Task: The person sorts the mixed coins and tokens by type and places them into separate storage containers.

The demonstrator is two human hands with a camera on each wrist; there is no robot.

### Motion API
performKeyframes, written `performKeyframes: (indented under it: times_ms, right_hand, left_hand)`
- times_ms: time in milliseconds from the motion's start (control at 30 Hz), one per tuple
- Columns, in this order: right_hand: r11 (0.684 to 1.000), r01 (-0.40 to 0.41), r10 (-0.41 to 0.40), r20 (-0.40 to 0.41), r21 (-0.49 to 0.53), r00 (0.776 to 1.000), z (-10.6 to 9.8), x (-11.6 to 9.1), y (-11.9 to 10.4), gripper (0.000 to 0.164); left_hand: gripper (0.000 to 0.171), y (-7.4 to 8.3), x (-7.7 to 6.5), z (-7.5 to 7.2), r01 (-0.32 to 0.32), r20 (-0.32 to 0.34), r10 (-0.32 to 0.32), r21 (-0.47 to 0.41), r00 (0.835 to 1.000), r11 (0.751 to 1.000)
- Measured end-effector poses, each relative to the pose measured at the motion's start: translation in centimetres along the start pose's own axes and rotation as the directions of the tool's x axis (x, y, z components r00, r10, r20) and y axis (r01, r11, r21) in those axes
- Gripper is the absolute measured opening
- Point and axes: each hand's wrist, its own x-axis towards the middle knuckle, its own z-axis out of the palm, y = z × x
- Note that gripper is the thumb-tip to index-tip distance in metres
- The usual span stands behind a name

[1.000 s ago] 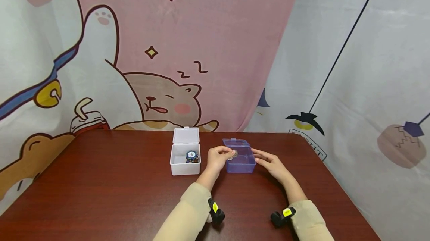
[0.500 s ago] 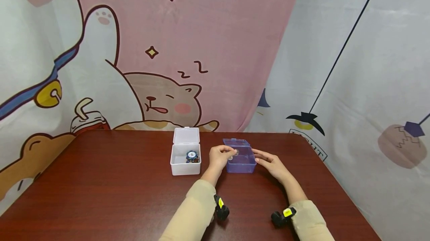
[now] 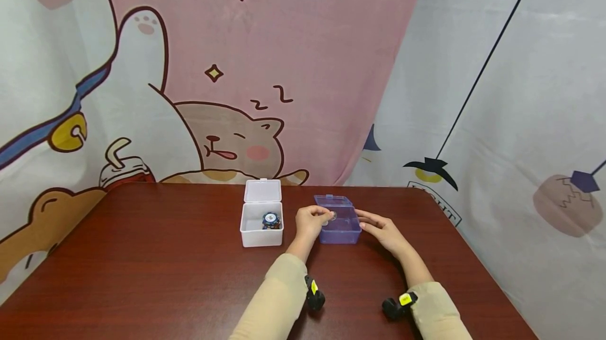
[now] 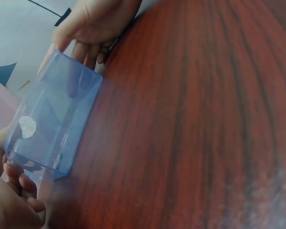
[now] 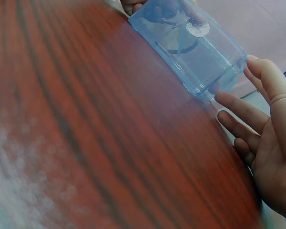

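Observation:
A see-through purple-blue plastic box stands on the table with its hinged lid raised at the back. My left hand reaches over the box's left side, thumb and fingertips pinching a silvery coin inside it. Through the clear wall, the left wrist view shows the coin as a pale disc. On the other side, my right hand rests extended fingers against the box's right wall; in the right wrist view those fingers lie loosely at its corner.
Left of the clear box stands a white plastic box, lid up, with a small stack of blue-edged poker chips in its right part. Both boxes sit toward the back of the brown wooden table, before a printed cloth.
My left hand has shifted slightly right with the coin, further over the clear box, and is nearly still in the last half second. The right hand and both boxes stay put.

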Motion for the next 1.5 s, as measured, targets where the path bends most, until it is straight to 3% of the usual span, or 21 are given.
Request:
performKeyframes:
  times_ms: [267, 467, 733, 1167, 1500]
  right_hand:
    - [1.000, -0.006, 0.005, -0.006, -0.010, 1.000, 0.0, -0.1, 0.0, 0.042]
    - [1.000, -0.011, 0.011, -0.013, -0.016, 1.000, 0.0, -0.1, 0.0, 0.042]
    - [1.000, -0.011, 0.011, -0.016, -0.024, 1.000, -0.1, -0.2, -0.1, 0.042]
    - [1.000, -0.007, 0.007, -0.003, -0.026, 1.000, -0.2, 0.0, 0.0, 0.042]
    - [1.000, 0.002, -0.002, -0.008, -0.017, 1.000, 0.0, 0.0, -0.2, 0.042]
  left_hand:
    - [0.011, -0.1, 0.1, -0.2, -0.019, 0.017, 0.019, 0.018, 1.000, 1.000]
    - [0.014, 0.0, -0.1, -0.7, -0.022, 0.066, 0.021, 0.016, 0.998, 1.000]
    - [0.020, 1.3, -0.9, -1.2, -0.006, 0.109, 0.005, 0.005, 0.994, 1.000]
    - [0.025, 3.2, -2.5, -3.2, -0.037, 0.208, 0.058, -0.102, 0.976, 0.994]
    - [0.025, 3.7, -4.1, -4.7, -0.085, 0.299, 0.105, -0.080, 0.948, 0.993]
